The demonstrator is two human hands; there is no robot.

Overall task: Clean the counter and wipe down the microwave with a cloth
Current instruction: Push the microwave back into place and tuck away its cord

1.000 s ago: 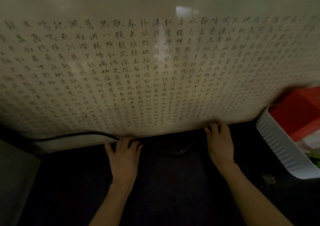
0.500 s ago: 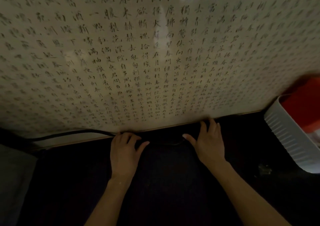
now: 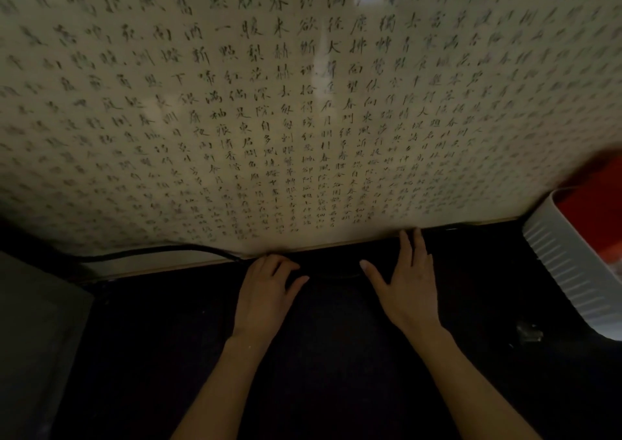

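Vs. 0.5 s ago: L hand and R hand closer together on dark counter; R thumb spread wider. L fingers curled, pressed at wall base near black cable — holding nothing visible; R flat, fingers spread, empty. Cloth, microwave: cannot tell where. White ribbed bin at R edge; red item inside.

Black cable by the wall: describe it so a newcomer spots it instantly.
Start at the pale wall panel covered in calligraphy. Along its bottom edge, left of the left hand, runs a thin black cable. It is the only dark line crossing that pale strip.
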